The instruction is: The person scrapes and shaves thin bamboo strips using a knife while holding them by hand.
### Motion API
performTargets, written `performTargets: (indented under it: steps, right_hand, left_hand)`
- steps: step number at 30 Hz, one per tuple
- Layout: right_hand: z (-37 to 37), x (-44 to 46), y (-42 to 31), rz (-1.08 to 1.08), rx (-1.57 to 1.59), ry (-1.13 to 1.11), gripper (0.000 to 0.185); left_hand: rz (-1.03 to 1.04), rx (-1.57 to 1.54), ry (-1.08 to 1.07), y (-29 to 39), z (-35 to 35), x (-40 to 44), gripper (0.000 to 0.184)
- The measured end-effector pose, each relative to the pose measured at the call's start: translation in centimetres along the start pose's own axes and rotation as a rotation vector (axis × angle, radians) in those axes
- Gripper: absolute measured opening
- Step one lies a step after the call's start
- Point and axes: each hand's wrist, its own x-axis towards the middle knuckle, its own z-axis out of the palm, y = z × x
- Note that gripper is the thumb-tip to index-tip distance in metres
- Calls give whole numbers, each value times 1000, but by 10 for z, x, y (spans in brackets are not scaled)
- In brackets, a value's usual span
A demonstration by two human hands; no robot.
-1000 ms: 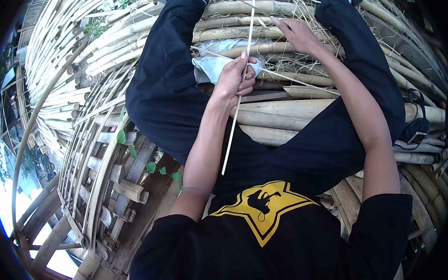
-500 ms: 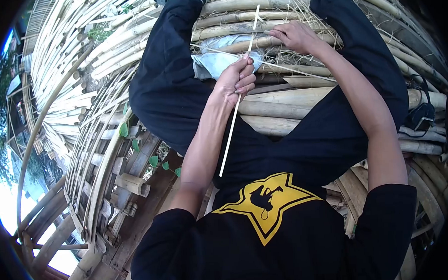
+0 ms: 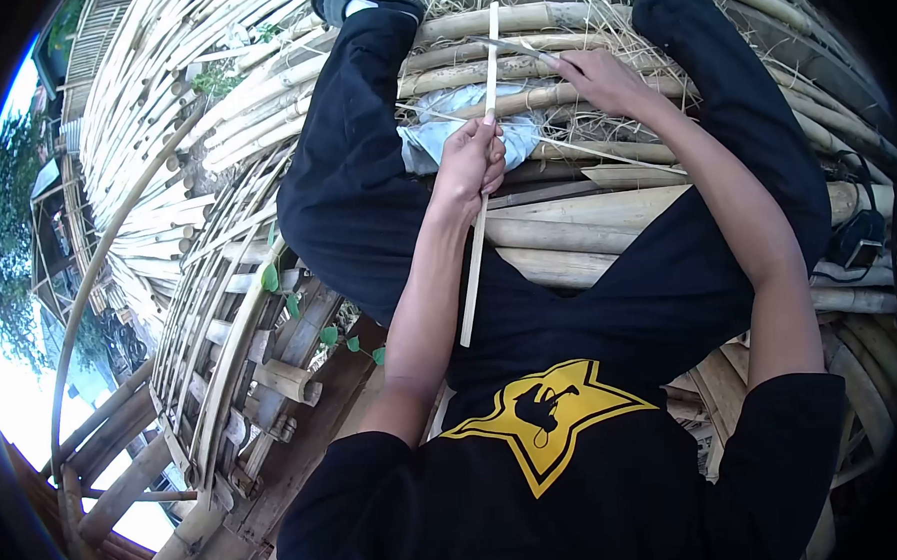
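Note:
My left hand is closed around a thin, pale bamboo strip, thumb lying along it. The strip runs from above my lap up past the hand to the bamboo poles. To the right, my right hand is closed on a knife. Its narrow dark blade points left and crosses the strip near the upper end; whether it touches is unclear. The knife's handle is mostly hidden in my fingers. Beneath the left hand's thumb side lies a light blue cloth.
Bamboo poles lie between my legs, with shavings scattered over them. Split bamboo is stacked at the left, near a curved pole. A black strapped object lies by my right knee.
The strip has turned more upright and shows its broader face. My right hand has shifted slightly, and the knife blade now shows clearly across the strip. The camera view has moved a little.

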Motion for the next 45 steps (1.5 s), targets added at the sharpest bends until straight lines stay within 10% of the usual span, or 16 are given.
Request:
performTargets:
  steps: [11,17,28,36,39,45]
  right_hand:
    - [10,-6,-3,-131,-192,-66,48]
    - [-20,32,145,290,-260,255,58]
    - [16,-6,-3,-183,-48,32,50]
    - [-31,17,104,355,-278,114,55]
    - [-25,19,83,261,-93,333,58]
    - [-10,-3,-19,-57,-66,-68,56]
  left_hand:
    - [7,78,-22,-9,6,-4,23]
    - [-43,104,-42,-13,-3,-27,24]
    - [-20,137,-6,-3,7,-5,23]
    - [-35,84,-112,-9,6,-18,24]
    - [-29,91,-12,-4,7,-12,23]
    - [3,268,28,-4,14,-2,21]
